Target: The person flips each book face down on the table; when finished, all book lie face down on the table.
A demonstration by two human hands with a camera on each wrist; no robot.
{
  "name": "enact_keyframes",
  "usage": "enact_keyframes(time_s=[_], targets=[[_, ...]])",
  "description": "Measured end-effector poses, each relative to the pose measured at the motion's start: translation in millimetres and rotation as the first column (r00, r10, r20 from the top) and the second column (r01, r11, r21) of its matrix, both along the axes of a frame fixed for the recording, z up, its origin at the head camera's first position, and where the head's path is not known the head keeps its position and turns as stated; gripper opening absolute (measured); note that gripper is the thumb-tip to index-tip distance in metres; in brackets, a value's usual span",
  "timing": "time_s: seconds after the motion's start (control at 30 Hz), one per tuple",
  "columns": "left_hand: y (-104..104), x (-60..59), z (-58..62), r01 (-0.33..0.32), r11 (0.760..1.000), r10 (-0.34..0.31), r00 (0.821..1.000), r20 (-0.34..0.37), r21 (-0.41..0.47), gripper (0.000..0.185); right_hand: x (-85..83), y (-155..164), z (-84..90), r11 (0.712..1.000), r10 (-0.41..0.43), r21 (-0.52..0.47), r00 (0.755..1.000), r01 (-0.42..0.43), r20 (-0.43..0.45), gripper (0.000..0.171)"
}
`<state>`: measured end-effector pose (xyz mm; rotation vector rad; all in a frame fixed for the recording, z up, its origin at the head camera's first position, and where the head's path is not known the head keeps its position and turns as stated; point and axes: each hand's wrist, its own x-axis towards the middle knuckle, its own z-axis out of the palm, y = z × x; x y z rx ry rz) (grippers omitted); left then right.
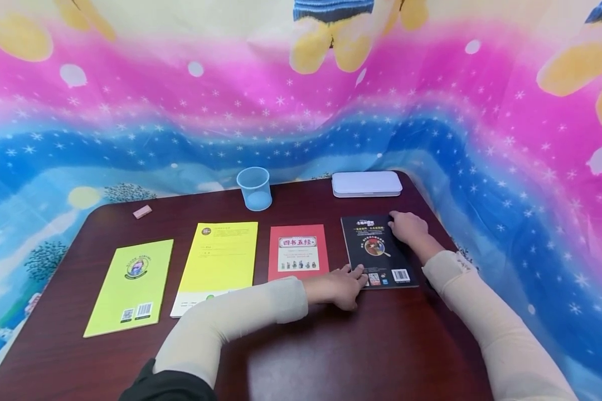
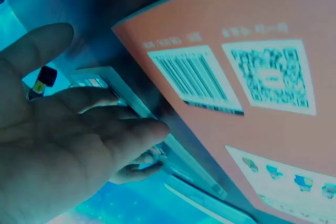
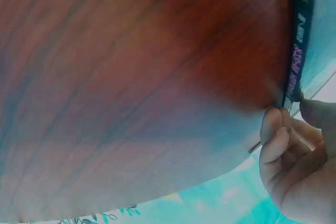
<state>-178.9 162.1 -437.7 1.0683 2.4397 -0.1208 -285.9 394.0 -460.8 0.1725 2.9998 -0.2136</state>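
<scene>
A black book (image 1: 381, 266) lies back cover up at the right of the row. My right hand (image 1: 410, 227) is at its far right edge; in the right wrist view thumb and fingertips pinch the end of the dark spine (image 3: 297, 51). The left hand (image 1: 342, 287) rests fingers on the book's near left corner, extended, with the thumb apart. In the left wrist view those fingers (image 2: 142, 129) lie over the book's edge. Just left of that book is a red book (image 1: 299, 273), partly behind my left forearm.
A yellow book (image 1: 226, 267) and a yellow-green book (image 1: 135, 295) lie farther left on the dark table (image 1: 361, 356). Along the back are a pink eraser (image 1: 142, 211), a blue cup (image 1: 255, 192) and a white case (image 1: 367, 184). A patterned cloth (image 1: 281, 122) hangs behind.
</scene>
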Motion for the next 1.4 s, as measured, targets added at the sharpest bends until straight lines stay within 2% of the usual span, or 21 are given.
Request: enact_keyframes(time_s=[0.2,0.53,0.93,1.03,1.17,1.27,1.33,1.4], targets=[[-1,3.1,3.3,0.031,0.999,-0.030,0.999,-0.036,0.010,0.073,-3.8,-1,5.1,0.998,0.056,0.040,0.997,-0.058,0.045,0.046],[2,4.4,-4.9,-0.015,1.000,0.015,1.000,-0.022,-0.018,0.073,-3.1,1,6.6,0.999,0.040,-0.001,0.992,-0.040,0.119,0.050],[2,12.1,3.8,-0.034,0.999,0.034,0.999,-0.013,-0.017,0.071,-3.4,0,2.2,0.997,0.076,-0.038,0.992,-0.073,0.100,0.052],[-2,10.7,3.3,-0.031,0.999,0.031,1.000,0.002,0.012,0.070,-2.7,-3,3.0,0.997,0.072,-0.046,0.992,-0.068,0.108,0.054],[-11,2.2,0.7,-0.011,0.995,0.008,0.999,0.032,0.103,0.067,0.0,-9,5.9,0.998,0.039,-0.050,0.991,-0.033,0.125,0.058],[-23,-7.3,4.5,0.009,0.983,-0.020,0.998,0.058,0.184,0.065,4.8,-14,9.5,0.999,0.032,-0.019,0.998,-0.031,0.063,0.057],[-34,-13.9,12.9,0.011,0.970,-0.030,0.997,0.074,0.244,0.065,9.3,-18,14.6,0.998,0.057,0.002,0.997,-0.057,-0.042,0.053],[-46,-19.8,25.6,-0.001,0.956,-0.024,0.996,0.082,0.293,0.066,15.5,-24,23.6,0.993,0.116,0.020,0.980,-0.114,-0.164,0.050]])
